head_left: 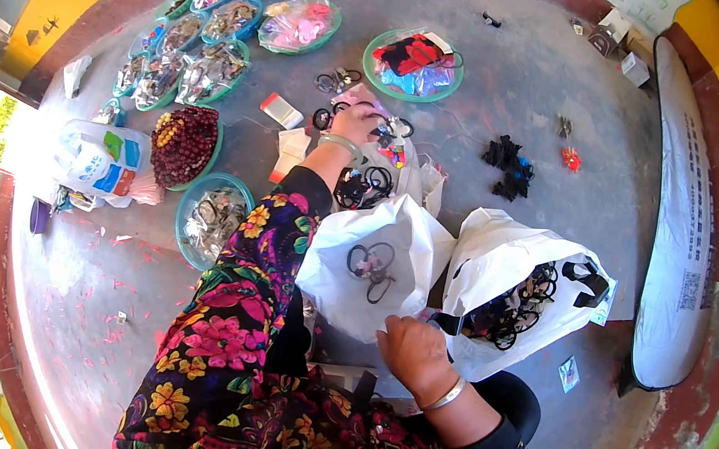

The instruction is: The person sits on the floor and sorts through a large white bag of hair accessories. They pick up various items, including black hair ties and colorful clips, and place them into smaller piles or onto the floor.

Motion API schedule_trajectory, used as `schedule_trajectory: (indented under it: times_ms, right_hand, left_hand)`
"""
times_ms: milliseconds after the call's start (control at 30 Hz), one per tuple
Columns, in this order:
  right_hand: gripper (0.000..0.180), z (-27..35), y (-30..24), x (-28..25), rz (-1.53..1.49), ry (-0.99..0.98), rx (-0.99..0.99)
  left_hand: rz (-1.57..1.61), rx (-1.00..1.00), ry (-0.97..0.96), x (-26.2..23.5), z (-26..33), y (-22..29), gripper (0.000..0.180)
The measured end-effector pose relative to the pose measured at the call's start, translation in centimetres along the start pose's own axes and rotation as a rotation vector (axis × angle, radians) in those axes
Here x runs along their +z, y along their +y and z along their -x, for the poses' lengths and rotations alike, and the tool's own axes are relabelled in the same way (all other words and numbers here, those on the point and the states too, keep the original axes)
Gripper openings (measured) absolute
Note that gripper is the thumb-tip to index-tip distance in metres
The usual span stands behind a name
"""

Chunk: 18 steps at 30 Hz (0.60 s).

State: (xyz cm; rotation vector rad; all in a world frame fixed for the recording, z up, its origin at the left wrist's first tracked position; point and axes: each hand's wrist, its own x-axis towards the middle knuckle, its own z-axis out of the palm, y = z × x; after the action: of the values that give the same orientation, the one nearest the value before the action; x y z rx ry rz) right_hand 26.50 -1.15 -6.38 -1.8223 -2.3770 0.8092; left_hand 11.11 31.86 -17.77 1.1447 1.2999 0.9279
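My left hand [357, 125] reaches far forward over a small heap of black hair ties [365, 187] and colourful bits; its fingertips are lost among the loops. A pale bangle circles that wrist. Close to me, my right hand [416, 357] is curled closed beside the rims of two white plastic bags; what it may hold is hidden. The left-hand white bag [335, 267] gapes open, with a few hair ties [370, 267] in it. In the other white bag [499, 244], tilted on its side, lies a thick mass of black hair ties [513, 310].
At the far left stand several baskets of packaged goods [211, 70] and dark red beads [184, 145]. A green basket [410, 94] is ahead. Black bundles [507, 167] lie on the floor at right, before a long white package [681, 224]. A red-and-white box [282, 111] is left of my hand.
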Motion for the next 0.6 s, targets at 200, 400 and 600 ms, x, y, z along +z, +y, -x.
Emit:
schedule_trajectory:
  times_ms: [200,400,600]
  right_hand:
    - [0.019,-0.1,-0.2,-0.5,0.069,-0.016,-0.012]
    - [0.023,-0.5,0.5,-0.8,-0.06,0.094,0.038]
    - [0.029,-2.0,0.4,-0.7,-1.166,0.144,0.374]
  left_hand:
    - [0.316,-0.171,-0.111,-1.9,6.6,5.7,0.019]
    - [0.286,-0.278,-0.155,-0.3,17.0,6.1,0.013]
    - [0.451,-0.366,-0.225,1.8,25.5,3.0,0.014]
